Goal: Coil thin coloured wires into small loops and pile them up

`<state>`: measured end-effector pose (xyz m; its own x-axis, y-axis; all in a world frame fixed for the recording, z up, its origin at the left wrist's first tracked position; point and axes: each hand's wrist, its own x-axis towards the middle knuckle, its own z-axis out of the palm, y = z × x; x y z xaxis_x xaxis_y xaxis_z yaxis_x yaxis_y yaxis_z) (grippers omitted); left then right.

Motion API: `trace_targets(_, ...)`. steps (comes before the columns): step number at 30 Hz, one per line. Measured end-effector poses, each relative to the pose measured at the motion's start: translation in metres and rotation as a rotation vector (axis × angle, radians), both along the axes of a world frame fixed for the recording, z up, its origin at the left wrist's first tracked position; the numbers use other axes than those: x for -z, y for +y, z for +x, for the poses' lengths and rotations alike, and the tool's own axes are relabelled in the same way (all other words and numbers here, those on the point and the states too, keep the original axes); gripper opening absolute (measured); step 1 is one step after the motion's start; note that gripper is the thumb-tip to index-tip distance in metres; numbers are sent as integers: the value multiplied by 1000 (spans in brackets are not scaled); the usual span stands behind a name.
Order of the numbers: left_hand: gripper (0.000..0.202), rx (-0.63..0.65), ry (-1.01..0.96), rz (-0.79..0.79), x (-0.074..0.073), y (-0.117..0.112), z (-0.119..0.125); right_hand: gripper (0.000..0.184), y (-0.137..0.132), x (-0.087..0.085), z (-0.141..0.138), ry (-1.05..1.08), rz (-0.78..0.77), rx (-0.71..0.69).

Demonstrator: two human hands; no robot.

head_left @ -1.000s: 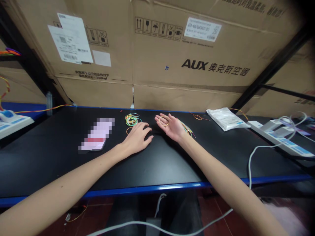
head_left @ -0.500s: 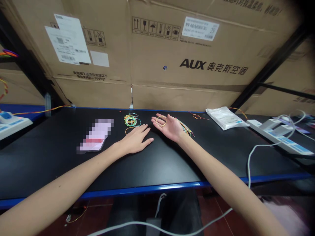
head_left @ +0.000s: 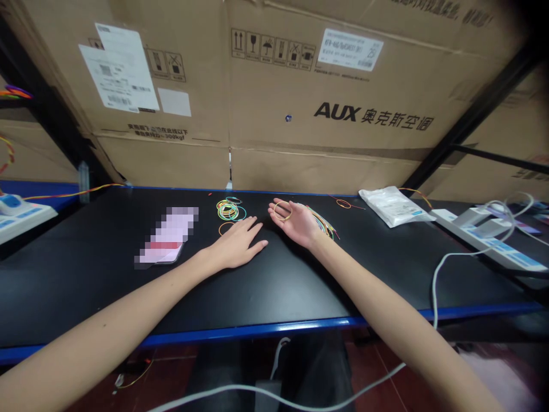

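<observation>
Large corrugated cardboard cartons (head_left: 274,97), printed with black AUX lettering and handling symbols, stand behind a long black workbench (head_left: 274,297) edged in bright blue. At the right end of the bench sits a white multi-socket power strip (head_left: 484,243), and a white cable (head_left: 434,292) runs from near it and drops over the front edge. Just left of the strip lies a white plastic packet (head_left: 392,206). Left of centre rests a flat rectangular item (head_left: 165,237), so heavily pixelated that it cannot be identified.

Near the middle of the bench, the person's left hand (head_left: 234,246) lies palm down with its fingers spread, wide open and holding nothing. Its fingers are just beside a thin orange loop (head_left: 225,229), and just beyond that sits a tangle of thin multicoloured rings (head_left: 229,210) in yellow, green and orange. The person's right hand (head_left: 295,224) lies palm up and open, its fingers slightly curled. A thin tan ring (head_left: 282,210) rests loosely on the palm and the base of the fingers, not pinched or gripped. Just beside this hand, a bundle of thin straight coloured wires (head_left: 325,223) fans out across the bench, and a small orange wire coil (head_left: 343,203) lies further back, near the cartons.
</observation>
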<state>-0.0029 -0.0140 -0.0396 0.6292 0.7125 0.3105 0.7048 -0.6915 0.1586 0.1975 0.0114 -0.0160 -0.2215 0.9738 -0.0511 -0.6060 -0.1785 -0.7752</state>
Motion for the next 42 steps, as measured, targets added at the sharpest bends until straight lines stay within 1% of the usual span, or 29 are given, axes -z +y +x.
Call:
trace_targets(1, 58, -6, 2, 7, -1, 0, 0, 21, 0, 1, 0, -48, 36, 12)
trace_targets(3, 53, -26, -13, 39, -2, 0, 0, 19, 0, 3, -1, -194, 167, 68)
trace_targets(4, 49, -39, -32, 61, -3, 1, 0, 25, -1, 4, -1, -292, 259, 111)
trace_targets(6, 41, -62, -84, 102, -6, 3, -1, 47, -3, 5, 1, -511, 468, 194)
trace_targets(8, 37, -73, -141, 136, -8, 7, -3, 66, -7, 4, 4, -699, 654, 227)
trace_targets(9, 35, -73, -171, 148, -9, 9, -4, 72, -8, 2, 5, -764, 727, 224)
trace_targets(11, 31, -75, -239, 161, -11, 12, -6, 76, -10, 0, 7, -838, 823, 203)
trace_targets(13, 26, -81, -312, 157, -12, 15, -6, 78, -12, -2, 7, -872, 863, 186)
trace_targets(16, 25, -88, -396, 149, -13, 16, -4, 79, -15, -2, 4, -913, 896, 162)
trace_targets(22, 22, -75, -455, 101, -17, 13, 3, 75, -24, 0, -8, -969, 986, 102)
trace_targets(26, 25, -122, -510, 31, -21, 11, 4, 72, -22, 1, -6, -1029, 1013, 159)
trace_targets(30, 29, -155, -553, -2, -23, 11, 2, 49, -15, 3, 2, -1112, 1034, 229)
trace_targets(32, 28, -161, -559, -8, -23, 11, 1, 42, -14, 4, 5, -1122, 1041, 241)
trace_targets(34, 28, -165, -559, -23, -24, 11, 1, 42, -13, 4, 5, -1132, 1064, 254)
trace_targets(38, 26, -172, -552, -59, -25, 10, 2, 49, -12, 4, 5, -1193, 1151, 282)
trace_targets(42, 25, -179, -535, -71, -24, 11, 2, 49, -12, 3, 5, -1210, 1198, 275)
